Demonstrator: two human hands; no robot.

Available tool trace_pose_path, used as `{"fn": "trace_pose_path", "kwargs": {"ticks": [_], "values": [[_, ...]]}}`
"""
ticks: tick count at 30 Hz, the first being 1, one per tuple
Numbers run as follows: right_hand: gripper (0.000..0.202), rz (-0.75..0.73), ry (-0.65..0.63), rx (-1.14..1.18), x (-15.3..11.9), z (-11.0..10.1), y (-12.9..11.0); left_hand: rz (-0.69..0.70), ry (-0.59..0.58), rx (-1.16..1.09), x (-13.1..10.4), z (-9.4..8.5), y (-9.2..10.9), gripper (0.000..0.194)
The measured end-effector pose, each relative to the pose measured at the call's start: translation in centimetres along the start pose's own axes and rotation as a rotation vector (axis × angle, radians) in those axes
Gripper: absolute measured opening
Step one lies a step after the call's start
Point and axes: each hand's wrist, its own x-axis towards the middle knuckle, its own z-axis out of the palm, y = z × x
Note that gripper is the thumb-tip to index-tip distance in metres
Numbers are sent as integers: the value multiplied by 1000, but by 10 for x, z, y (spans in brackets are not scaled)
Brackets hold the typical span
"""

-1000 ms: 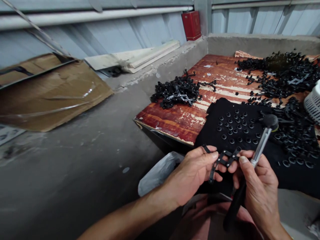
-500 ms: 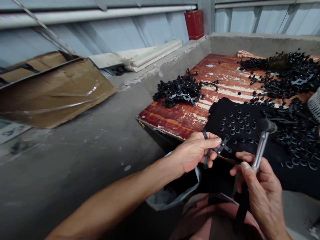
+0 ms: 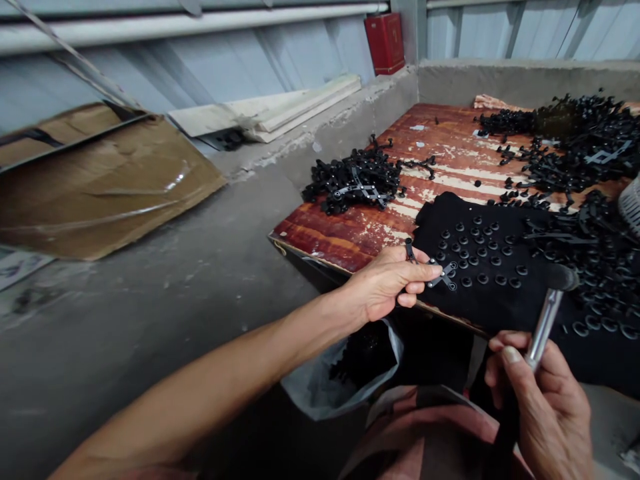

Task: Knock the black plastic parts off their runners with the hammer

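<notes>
My left hand (image 3: pixel 387 285) is closed around a small black scissor linkage (image 3: pixel 443 275) with silvery rivets. One end pokes out above the fingers, and the crossed arms reach right over the black cloth's edge; its middle is hidden by my thumb and fingers. In my right hand (image 3: pixel 553 397), lower right, is a brush (image 3: pixel 545 327) with a metal ferrule and a dark round head pointing up. Its lower handle is hidden. Rows of small black round caps (image 3: pixel 481 252) lie on the black cloth (image 3: pixel 434 217) beyond my hands.
A worn red-brown board (image 3: pixel 325 237) carries a heap of black linkages (image 3: pixel 355 180) and a larger black pile (image 3: pixel 575 127) at the far right. A white basket (image 3: pixel 631 203) stands at the right edge. Below hangs an open plastic bag (image 3: pixel 313 390). Cardboard (image 3: pixel 115 193) lies left.
My right hand and the brush have moved right and down, away from the linkage. My left hand has shifted slightly up and left, turning the linkage so its lower end is now hidden.
</notes>
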Motion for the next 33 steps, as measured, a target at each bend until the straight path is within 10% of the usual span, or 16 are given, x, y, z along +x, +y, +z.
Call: {"fn": "trace_pose_path", "kwargs": {"ticks": [33], "values": [[29,-12,-39,-31,3,-3,5,-63,103,193,6,7,8,24]]}}
